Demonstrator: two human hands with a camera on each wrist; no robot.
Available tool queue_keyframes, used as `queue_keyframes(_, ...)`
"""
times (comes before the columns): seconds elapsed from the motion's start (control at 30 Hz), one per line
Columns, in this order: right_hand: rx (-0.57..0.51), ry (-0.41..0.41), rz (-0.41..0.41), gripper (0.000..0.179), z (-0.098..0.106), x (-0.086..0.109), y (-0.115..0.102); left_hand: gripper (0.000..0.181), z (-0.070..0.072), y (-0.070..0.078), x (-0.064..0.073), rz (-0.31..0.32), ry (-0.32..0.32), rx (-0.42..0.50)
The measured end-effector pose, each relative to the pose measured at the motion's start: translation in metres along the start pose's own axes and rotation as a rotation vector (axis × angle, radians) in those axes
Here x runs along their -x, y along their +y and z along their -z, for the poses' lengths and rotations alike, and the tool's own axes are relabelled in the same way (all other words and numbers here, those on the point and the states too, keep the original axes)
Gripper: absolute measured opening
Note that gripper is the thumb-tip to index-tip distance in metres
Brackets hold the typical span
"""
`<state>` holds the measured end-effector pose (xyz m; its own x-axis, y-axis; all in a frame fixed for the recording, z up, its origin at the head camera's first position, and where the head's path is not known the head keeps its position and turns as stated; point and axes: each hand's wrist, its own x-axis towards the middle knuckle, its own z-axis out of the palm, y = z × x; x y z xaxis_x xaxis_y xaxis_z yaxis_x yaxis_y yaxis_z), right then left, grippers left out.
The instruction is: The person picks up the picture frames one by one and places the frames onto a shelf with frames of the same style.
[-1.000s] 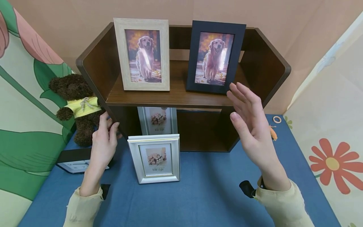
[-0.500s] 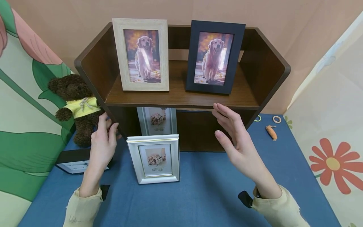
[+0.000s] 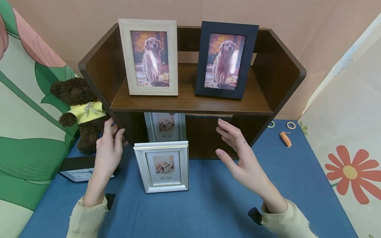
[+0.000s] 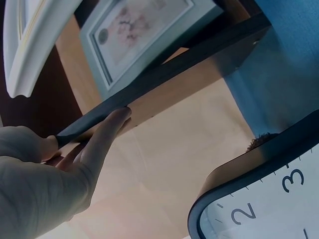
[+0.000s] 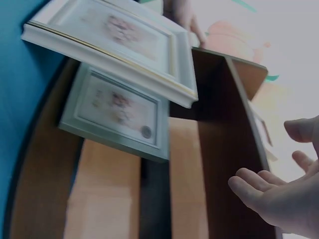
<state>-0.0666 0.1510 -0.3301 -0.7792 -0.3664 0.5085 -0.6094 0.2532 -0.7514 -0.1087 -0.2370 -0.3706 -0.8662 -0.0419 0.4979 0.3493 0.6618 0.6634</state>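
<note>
A dark brown wooden shelf (image 3: 190, 105) stands on the blue cloth, with its left side panel pinched at the front edge by my left hand (image 3: 107, 148); thumb and fingers (image 4: 102, 142) lie on opposite faces. My right hand (image 3: 238, 155) is held with relaxed fingers before the lower right compartment, touching nothing. On the upper board stand a whitish photo frame (image 3: 123, 59) and a dark blue photo frame (image 3: 251, 59), both with a dog picture. Below, a grey-green photo frame (image 3: 150, 127) stands inside, partly hidden by a silver-white photo frame (image 3: 141, 168) on the cloth in front.
A brown teddy bear (image 3: 86, 112) in a yellow top leans left of the shelf. A black-rimmed clock (image 3: 77, 162) lies beside my left wrist, partly covered. At right are an orange carrot-like toy (image 3: 285, 139), a beige ring (image 3: 288, 127) and a green ring (image 3: 273, 125).
My right hand has dropped down and leftward, from beside the dark blue photo frame to before the lower compartment. My left hand keeps its hold on the shelf panel.
</note>
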Motion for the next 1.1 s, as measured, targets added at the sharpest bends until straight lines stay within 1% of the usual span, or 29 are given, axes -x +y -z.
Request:
queue_keyframes(0.27,0.042,-0.07,-0.054,0.085,-0.02,0.008,0.022,0.04,-0.001,0.0,0.0,-0.012,0.003,-0.006)
queue_keyframes(0.5,0.075,-0.104,-0.069,0.084,-0.036,0.016,0.04,0.04,-0.001,0.0,0.0,-0.014,0.006,-0.004)
queue_keyframes(0.73,0.053,-0.137,-0.068,0.084,-0.048,0.021,0.049,0.04,0.0,0.0,0.0,-0.014,0.005,-0.005)
queue_keyframes(0.97,0.056,-0.174,-0.074,0.084,-0.059,0.024,0.056,0.039,0.0,0.0,-0.001,0.003,0.001,-0.004)
queue_keyframes(1.1,0.028,-0.204,-0.076,0.084,-0.065,0.025,0.058,0.04,0.0,0.0,0.0,0.006,0.003,-0.002)
